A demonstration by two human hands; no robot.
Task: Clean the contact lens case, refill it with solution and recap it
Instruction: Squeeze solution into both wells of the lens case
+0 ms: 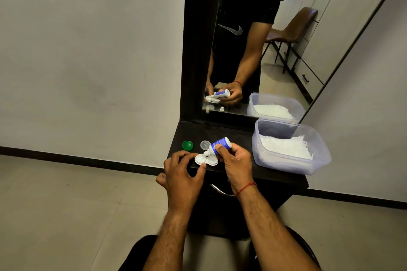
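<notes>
white plastic contact lens case (206,159), light and probably slippery when wet, lies on a dark shelf (231,136), its left rim pinched steady by the left hand (182,171), while just above it the right hand (236,160) grips a soft solution bottle (220,143) tipped nozzle-down.

The right hand (236,161) hides part of the solution bottle (222,141), whose label print is too small to read.

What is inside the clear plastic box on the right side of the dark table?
The clear plastic box holds crumpled white tissue. Anything beneath the tissue is hidden.
</notes>
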